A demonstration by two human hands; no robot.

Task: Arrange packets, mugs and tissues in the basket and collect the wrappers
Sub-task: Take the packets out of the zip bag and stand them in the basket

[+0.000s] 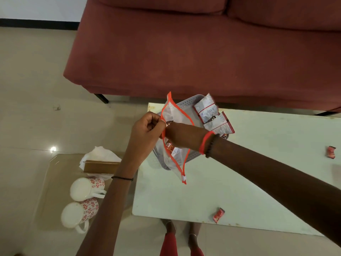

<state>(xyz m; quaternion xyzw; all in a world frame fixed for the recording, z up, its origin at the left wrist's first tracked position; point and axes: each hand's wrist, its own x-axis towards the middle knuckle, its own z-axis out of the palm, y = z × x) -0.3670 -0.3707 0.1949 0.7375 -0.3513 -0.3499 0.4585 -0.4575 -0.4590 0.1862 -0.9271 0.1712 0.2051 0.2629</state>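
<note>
A clear zip pouch point(177, 115) with orange edging hangs open above a grey perforated basket point(191, 156) on the white table point(239, 172). My left hand point(145, 126) pinches the pouch's left rim. My right hand point(173, 134) reaches inside the pouch, fingers hidden among red wrappers there. Several silver-and-red packets point(214, 115) stand in the basket's far side. Two red wrappers lie on the table, one near the front edge point(218, 215) and one at the far right point(331, 152). Two white mugs with red flowers, one point(86, 188) behind the other point(79, 213), lie beside a tissue box point(101, 163) on a lower glass surface.
A dark red sofa point(203, 52) stands behind the table. The floor is beige tile point(27, 108). My feet point(180, 235) show under the table's near edge.
</note>
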